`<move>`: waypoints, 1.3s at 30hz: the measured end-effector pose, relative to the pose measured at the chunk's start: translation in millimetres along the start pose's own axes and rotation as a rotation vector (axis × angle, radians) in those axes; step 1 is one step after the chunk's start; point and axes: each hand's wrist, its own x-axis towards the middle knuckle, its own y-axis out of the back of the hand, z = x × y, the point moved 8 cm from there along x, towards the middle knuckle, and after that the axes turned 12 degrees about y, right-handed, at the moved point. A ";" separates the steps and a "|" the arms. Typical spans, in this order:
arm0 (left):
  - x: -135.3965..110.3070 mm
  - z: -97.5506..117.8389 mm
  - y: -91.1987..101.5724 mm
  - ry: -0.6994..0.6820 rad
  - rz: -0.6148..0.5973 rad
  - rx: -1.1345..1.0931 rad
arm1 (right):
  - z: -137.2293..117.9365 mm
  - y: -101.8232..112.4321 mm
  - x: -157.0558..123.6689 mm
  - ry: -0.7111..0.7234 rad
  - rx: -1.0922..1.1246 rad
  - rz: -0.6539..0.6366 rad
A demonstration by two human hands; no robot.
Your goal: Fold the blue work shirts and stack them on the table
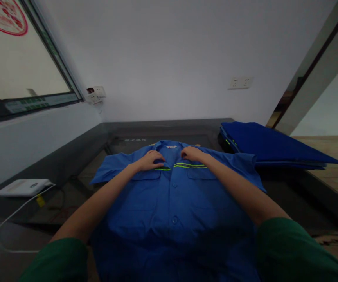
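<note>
A blue short-sleeved work shirt (145, 196) lies spread out front side up, its collar at the far end, with yellow-green stripes across the chest and buttons down the middle. My left hand (150, 160) rests on the chest beside the open collar, its fingers bent and closed on the cloth near the stripe. On the other side of the neckline, my right hand (193, 154) has its fingers curled on the lapel edge just above the stripe. The shirt's lower part is in shadow and runs out of view at the bottom.
The shirt lies on a dark table (89, 172) against the wall. At the right is a stack of folded blue garments (268, 141). A white device (25, 188) with a white cable (13, 215) sits at the left. Wall sockets (240, 82) are behind.
</note>
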 end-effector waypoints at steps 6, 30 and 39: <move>7.6 -6.6 -12.3 0.004 -0.004 0.033 | 0.4 1.3 -9.8 -0.013 -0.079 -0.033; 30.5 -30.0 -10.0 0.022 0.030 0.023 | -4.3 1.9 6.0 -0.049 0.424 0.471; 58.4 -36.4 -25.4 0.254 0.123 0.053 | -7.3 6.9 4.2 -0.003 0.420 0.437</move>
